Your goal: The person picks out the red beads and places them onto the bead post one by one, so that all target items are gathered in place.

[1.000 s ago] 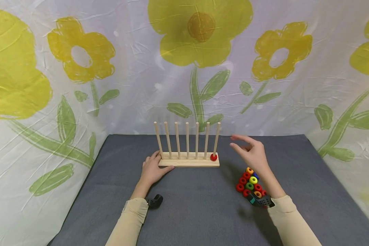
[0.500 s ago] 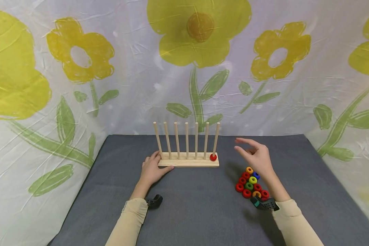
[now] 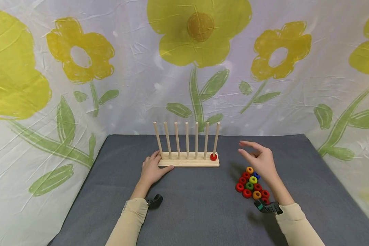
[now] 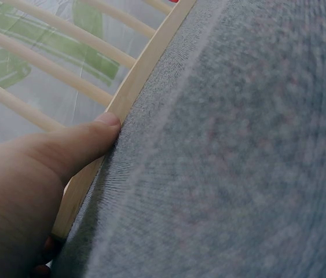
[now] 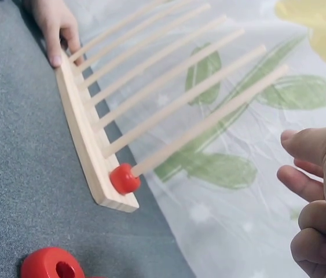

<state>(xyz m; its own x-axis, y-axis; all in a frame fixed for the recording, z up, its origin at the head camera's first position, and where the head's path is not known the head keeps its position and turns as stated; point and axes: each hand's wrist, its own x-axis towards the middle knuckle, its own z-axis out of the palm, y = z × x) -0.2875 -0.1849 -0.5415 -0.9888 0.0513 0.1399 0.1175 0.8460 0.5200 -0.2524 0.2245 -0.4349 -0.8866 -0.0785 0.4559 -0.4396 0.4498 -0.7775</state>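
A wooden peg stand [image 3: 189, 163] with several upright pegs stands toward the back of the table. My left hand [image 3: 151, 168] holds its left end, the thumb along the front edge of the base and the fingers round behind. One red bead [image 3: 213, 157] sits at the foot of the rightmost peg; it shows larger in the right wrist view, where the red bead [image 5: 125, 178] rests on the base. Right of the stand, my right hand [image 3: 262, 163] hovers with thumb and forefinger apart and nothing between them. Loose wooden beads [image 3: 247, 193], red, orange, yellow, green and blue, lie below it.
A dark grey cloth [image 3: 200, 205] covers the table. Close behind the stand hangs a white sheet [image 3: 135, 102] printed with yellow flowers. Black wrist straps [image 3: 154, 201] are on both wrists, the right one partly over the beads in the head view.
My right hand has drawn back to the right and slightly toward me, away from the stand, uncovering more of the beads. The left hand and the stand have stayed in place.
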